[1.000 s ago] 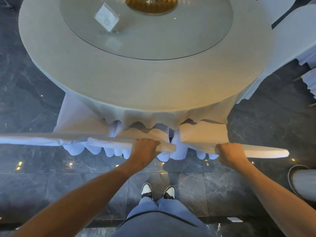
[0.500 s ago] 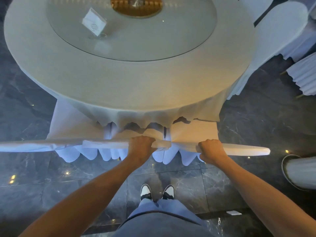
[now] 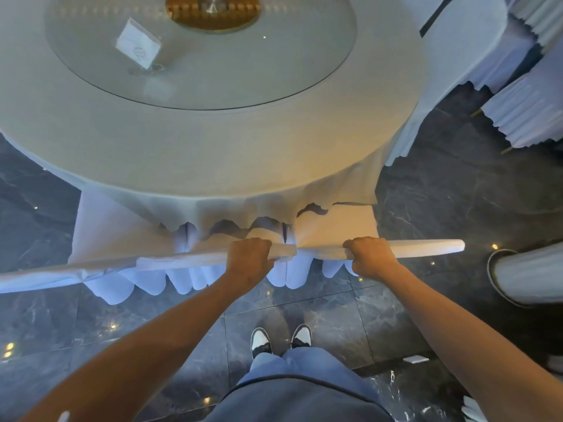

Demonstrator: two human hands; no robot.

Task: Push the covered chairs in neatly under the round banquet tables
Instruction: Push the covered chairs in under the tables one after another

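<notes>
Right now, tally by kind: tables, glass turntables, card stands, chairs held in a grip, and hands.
Round table: 1
Glass turntable: 1
Card stand: 1
Chairs in a grip: 2, left-hand chair, right-hand chair
Hands: 2, left hand, right hand
Total: 7

Head view, steeply down, close

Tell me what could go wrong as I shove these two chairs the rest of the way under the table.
1. The tablecloth hem drapes over the seats of the middle chair and right chair; pushing further may drag or bunch it.
2. If the cloth shifts, the card stand on the glass turntable could topple.
3. The left hand and right hand grip two separate chair backs, so the chairs may go in unevenly or bump at the gap.
</notes>
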